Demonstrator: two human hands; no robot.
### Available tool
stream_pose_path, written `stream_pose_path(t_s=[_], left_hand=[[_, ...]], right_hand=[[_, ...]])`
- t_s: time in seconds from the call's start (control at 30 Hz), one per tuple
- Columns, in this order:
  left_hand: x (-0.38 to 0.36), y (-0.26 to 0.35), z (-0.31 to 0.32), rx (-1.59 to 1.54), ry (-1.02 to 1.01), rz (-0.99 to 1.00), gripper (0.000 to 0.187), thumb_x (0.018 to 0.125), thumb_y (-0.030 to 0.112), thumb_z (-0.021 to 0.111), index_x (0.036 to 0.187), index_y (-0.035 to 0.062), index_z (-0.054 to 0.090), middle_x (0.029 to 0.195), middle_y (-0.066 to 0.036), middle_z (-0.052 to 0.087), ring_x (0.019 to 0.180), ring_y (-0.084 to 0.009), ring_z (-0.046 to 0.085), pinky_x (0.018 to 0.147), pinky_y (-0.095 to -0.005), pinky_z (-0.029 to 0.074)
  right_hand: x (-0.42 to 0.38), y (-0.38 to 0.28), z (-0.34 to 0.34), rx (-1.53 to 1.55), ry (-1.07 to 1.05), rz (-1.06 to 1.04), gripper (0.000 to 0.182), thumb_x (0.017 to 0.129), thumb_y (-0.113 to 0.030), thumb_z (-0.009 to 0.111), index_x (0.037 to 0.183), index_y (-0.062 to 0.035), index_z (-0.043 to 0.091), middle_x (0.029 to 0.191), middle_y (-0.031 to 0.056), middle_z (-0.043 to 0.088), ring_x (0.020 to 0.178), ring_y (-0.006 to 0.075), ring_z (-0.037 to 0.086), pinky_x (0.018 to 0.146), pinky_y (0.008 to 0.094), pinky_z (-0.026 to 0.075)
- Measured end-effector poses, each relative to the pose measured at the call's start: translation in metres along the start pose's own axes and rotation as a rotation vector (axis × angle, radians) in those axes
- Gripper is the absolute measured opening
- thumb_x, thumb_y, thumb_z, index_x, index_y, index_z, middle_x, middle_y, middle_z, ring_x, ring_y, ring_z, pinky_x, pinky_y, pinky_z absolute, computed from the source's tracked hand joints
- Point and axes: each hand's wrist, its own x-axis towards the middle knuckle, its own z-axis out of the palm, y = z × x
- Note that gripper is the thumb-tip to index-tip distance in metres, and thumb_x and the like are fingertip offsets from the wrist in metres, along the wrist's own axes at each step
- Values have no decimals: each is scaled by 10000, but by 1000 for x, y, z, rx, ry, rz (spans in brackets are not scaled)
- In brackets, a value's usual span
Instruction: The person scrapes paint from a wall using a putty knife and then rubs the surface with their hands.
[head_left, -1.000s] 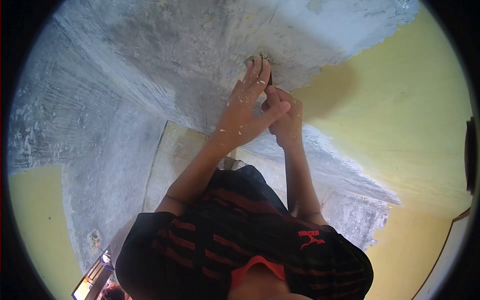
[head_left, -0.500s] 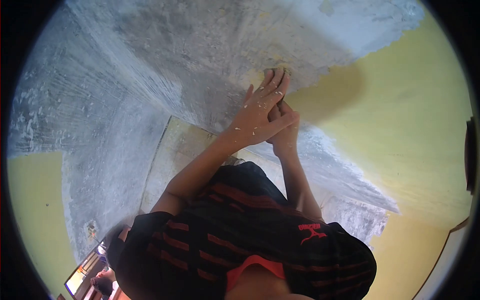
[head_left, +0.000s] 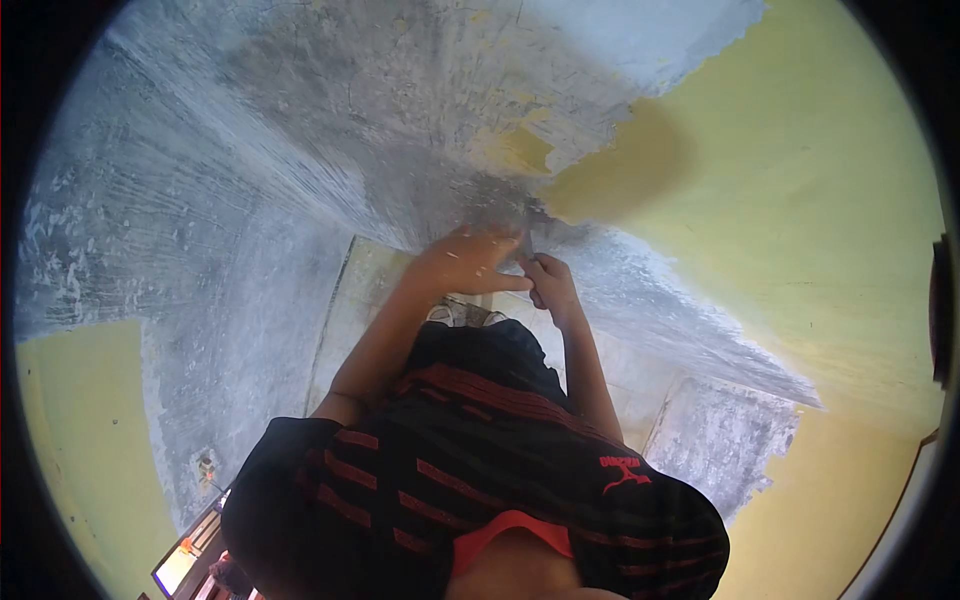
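Observation:
My right hand (head_left: 554, 286) is closed around the handle of a narrow scraper (head_left: 529, 238), whose blade points up at the wall by the ragged edge of the yellow-green paint. Beside it, my left hand (head_left: 465, 260) is open, its thumb stretched toward my right hand and its fingers blurred near the blade. Pale flakes dot the back of this hand. Ahead of both hands, the bared grey wall (head_left: 400, 120) meets the remaining yellow-green paint (head_left: 780, 220).
A second grey wall (head_left: 230, 270) meets this one at a corner on the left. Below lies the pale tiled floor (head_left: 375, 275), with my feet (head_left: 442, 314) on it. At lower left, an opening (head_left: 190, 555) shows part of another person (head_left: 228, 572).
Both hands have come down the wall toward my body. My left hand, which lay flat over the tool and wall, has shifted left, leaving the scraper visible between the hands.

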Motion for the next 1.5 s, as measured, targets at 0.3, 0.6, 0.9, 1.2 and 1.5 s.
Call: stream_pose_path(t_s=[0.3, 0.6, 0.9, 1.2, 1.5], left_hand=[[7, -164, 29, -504, 798, -541, 791, 1006, 553, 698, 1578, 33, 533, 1576, -185, 581, 1445, -275, 564, 1205, -433, 423], [12, -25, 27, -417, 991, 149, 385, 972, 234, 798, 1319, 81, 728, 1334, -148, 728, 1280, -314, 673, 1086, -437, 521], [46, 17, 45, -339, 986, 348, 639, 949, 267, 815, 1491, 24, 580, 1516, -212, 580, 1428, -388, 541, 1187, -477, 446], [66, 26, 60, -332, 968, 412, 795, 964, 358, 797, 1572, -26, 457, 1614, -262, 425, 1501, -464, 424, 1211, -538, 399], [79, 39, 81, -409, 986, 397, 919, 1004, 338, 732, 1671, -67, 246, 1703, -343, 241, 1584, -511, 267, 1275, -549, 282]], right_hand=[[-18, 5, 6, -142, 223, -302, 315, 1100, -293, 640, 1001, 3, 686, 658, -18, 474, 624, 84, 453, 586, 314, 390], [4, -21, 9, -232, 357, -402, 321, 1109, -285, 615, 1074, 5, 747, 615, 41, 498, 579, 123, 464, 550, 351, 388], [-27, -51, 12, -541, 486, -579, 330, 1091, -252, 590, 1200, 27, 730, 862, 239, 714, 757, 296, 691, 716, 399, 526], [-23, -67, -5, -598, 419, -540, 290, 1079, -256, 615, 1135, -2, 744, 854, 274, 706, 759, 435, 717, 674, 450, 527], [-14, -72, -18, -671, 385, -570, 276, 1063, -281, 647, 1100, -30, 756, 883, 288, 709, 824, 504, 699, 694, 511, 540]])
